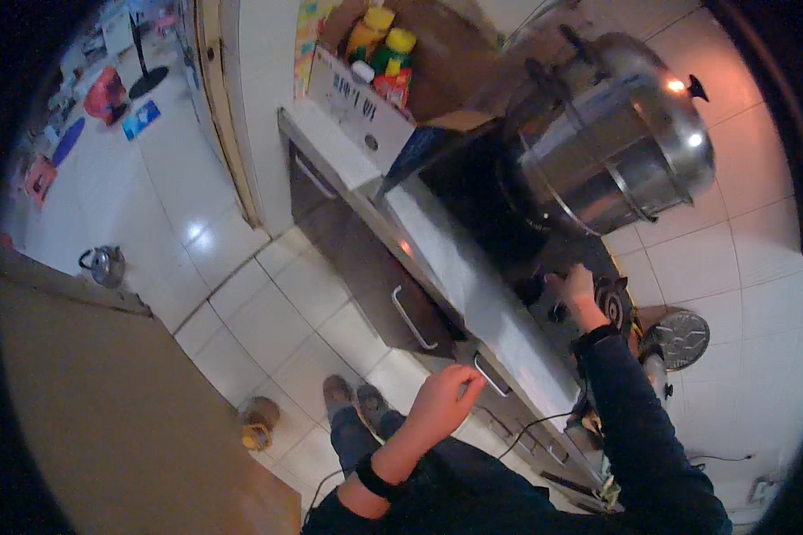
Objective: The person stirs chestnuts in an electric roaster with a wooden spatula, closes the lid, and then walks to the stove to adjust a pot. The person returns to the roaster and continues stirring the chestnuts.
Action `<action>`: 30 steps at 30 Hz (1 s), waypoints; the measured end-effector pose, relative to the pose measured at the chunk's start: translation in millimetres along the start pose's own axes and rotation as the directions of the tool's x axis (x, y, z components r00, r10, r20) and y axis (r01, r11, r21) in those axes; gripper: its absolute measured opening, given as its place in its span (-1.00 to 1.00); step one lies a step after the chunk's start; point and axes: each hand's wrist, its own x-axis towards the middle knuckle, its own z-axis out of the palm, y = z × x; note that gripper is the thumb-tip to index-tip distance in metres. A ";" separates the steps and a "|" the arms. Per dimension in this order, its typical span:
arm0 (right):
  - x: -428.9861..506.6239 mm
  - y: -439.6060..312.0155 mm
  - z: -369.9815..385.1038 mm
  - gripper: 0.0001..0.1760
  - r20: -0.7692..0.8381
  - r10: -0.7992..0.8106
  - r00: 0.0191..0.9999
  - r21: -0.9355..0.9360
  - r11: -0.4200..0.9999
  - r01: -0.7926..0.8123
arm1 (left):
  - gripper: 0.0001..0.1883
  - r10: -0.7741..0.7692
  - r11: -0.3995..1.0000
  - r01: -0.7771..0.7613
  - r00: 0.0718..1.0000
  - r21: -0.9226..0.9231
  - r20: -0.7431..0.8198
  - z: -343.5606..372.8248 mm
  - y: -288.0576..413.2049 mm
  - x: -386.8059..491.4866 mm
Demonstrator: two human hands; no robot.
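My right hand (579,294) reaches over the dark gas stove (485,200), fingers bent at its front part beside small dark parts that may be control knobs. Blur hides whether it grips one. Held in front of my body, my left hand (445,401) has its fingers curled in, with nothing visible in it. It is near a drawer handle (492,376) but apart from it. A large lidded stainless steel steamer pot (609,147) stands on the far burner. Closer to my right forearm is a bare burner (612,304).
A white cardboard box (358,110) with yellow-capped bottles (398,50) stands on the counter (441,251) past the stove. Cabinet handles (411,321) jut out below. On the tiled floor are a metal kettle (105,266) and a yellowish container (257,424). A cord (535,421) hangs by the counter.
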 end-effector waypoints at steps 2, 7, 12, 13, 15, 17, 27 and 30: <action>-0.2 2.7 2.4 -0.71 0.069 0.038 0.997 -0.164 0.986 -0.026 | -0.80 0.019 1.000 -0.019 1.000 -0.001 0.013 1.2 -4.7 5.9; -6.0 4.2 -1.1 -0.66 0.036 -0.074 0.997 -0.103 0.992 0.078 | -0.71 0.104 0.994 -0.101 0.993 -0.045 0.063 39.9 -5.9 32.3; -5.0 5.5 -3.5 -0.61 0.042 -0.111 0.993 -0.058 0.992 0.113 | -0.49 0.114 0.993 -0.109 0.958 -0.032 0.264 72.7 -5.1 64.2; -5.4 5.8 -3.8 -0.60 0.022 -0.126 0.992 -0.047 0.991 0.127 | -0.49 0.110 0.994 -0.110 0.953 -0.016 0.283 76.0 -5.4 66.6; -5.5 5.9 -4.5 -0.59 0.019 -0.096 0.995 -0.106 0.990 0.098 | -0.50 0.094 0.995 -0.102 0.945 0.009 0.313 82.3 -6.7 70.7; -5.5 6.7 -6.7 -0.62 0.079 -0.082 0.994 -0.081 0.993 0.089 | -0.54 0.123 0.992 -0.129 0.948 0.001 0.292 88.3 -12.3 72.3; -3.3 10.4 -6.7 -0.63 0.086 -0.115 0.990 -0.146 0.981 0.127 | -0.62 0.139 0.990 -0.142 0.953 -0.010 0.268 118.7 -25.4 74.4; -4.5 9.8 -6.9 -0.65 0.039 -0.164 0.986 -0.127 0.978 0.167 | -0.64 0.143 0.990 -0.143 0.961 -0.017 0.236 120.2 -25.0 75.7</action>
